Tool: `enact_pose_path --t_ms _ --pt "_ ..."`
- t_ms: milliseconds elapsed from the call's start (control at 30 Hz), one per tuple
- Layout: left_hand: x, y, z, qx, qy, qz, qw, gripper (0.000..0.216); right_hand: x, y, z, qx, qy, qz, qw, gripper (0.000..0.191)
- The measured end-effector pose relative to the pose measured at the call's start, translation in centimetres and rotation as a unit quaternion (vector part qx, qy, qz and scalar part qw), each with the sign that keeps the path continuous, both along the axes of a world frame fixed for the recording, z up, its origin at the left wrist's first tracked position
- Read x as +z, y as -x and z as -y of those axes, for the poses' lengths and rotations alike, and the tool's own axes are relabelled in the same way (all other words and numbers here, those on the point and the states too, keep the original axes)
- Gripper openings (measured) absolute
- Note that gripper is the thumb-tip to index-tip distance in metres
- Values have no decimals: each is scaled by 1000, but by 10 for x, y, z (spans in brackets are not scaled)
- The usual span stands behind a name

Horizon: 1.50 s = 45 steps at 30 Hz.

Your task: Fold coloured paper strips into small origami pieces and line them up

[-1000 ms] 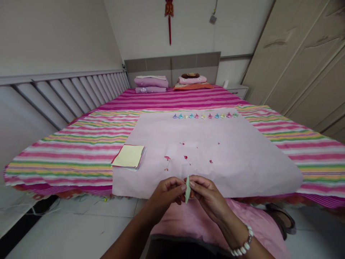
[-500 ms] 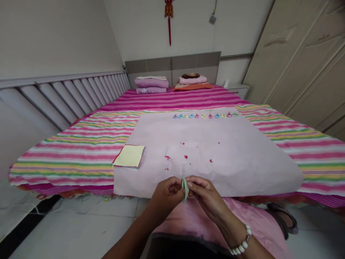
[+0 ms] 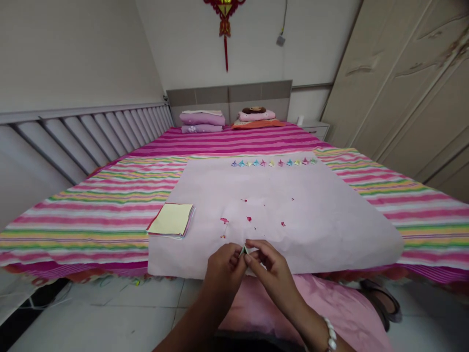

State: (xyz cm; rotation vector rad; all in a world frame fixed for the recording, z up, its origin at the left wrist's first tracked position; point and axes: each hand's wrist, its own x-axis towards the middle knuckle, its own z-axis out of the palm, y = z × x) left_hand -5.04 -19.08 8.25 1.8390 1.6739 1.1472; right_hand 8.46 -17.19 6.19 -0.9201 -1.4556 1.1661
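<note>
A small folded piece of green paper (image 3: 244, 251) is pinched between my two hands, just over the near edge of a large pale sheet (image 3: 315, 225). My left hand (image 3: 225, 269) grips its left side with curled fingers. Thumb and forefinger of my right hand (image 3: 271, 269) press together on its right side, and a white bead bracelet circles that wrist. Much of the folded paper is hidden behind the fingers. To the left lies a stack of square paper (image 3: 171, 219) with a pale yellow sheet on top. Several small folded paper pieces (image 3: 271, 163) stand in a row along the sheet's far edge.
The pale sheet lies on a bed with a striped cover (image 3: 120, 195). It carries small printed red marks (image 3: 249, 219). Folded purple bedding (image 3: 202, 120) and pink bedding (image 3: 257, 116) rest by the headboard (image 3: 260, 92). A pink cloth (image 3: 330, 298) is in front below; a shoe (image 3: 383, 298) is at right.
The green paper has turned in my fingers, from a tall narrow upright shape to a small peaked one. My right fingers have shifted over its top. The camera view has tilted slightly.
</note>
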Motion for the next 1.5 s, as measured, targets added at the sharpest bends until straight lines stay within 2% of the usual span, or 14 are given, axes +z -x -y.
enact_pose_path --t_ms 167,267,333,533,767,933,1067,1167,1267,1333,1433,1500 --pt "-4 3 -1 -12 -3 8 1000 11 4 2 3 -45 -75 82 993 23" --pt "-5 5 -3 -35 -19 11 999 12 9 3 1 -57 -123 87 987 17" --pt "-5 6 -4 -56 -46 12 997 15 11 4 -1 -54 -121 76 988 17" --pt "-4 10 -7 -92 -62 58 992 16 10 1 -12 -48 -28 -6 998 18" --pt "-2 15 -10 -95 -138 -1 986 16 19 -4 -19 -26 95 -68 993 11" --pt "1 14 -7 -167 -149 -2 975 30 26 -6 -17 -4 152 -101 983 13" --pt "-1 12 -7 -149 -164 -16 975 38 27 -9 -16 26 179 -122 976 22" --pt "0 11 -9 -107 -177 0 978 23 28 -11 -14 61 181 -126 973 25" --pt "6 8 -8 -89 -163 44 982 10 30 -13 -12 84 171 -130 973 27" --pt "12 5 -6 -64 -127 88 986 8 31 -14 -10 91 167 -131 973 28" --pt "21 2 -4 -19 -43 180 982 26 31 -14 -7 103 174 -131 970 30" --pt "23 2 -5 -22 11 252 967 40 30 -14 -6 109 179 -127 970 33"
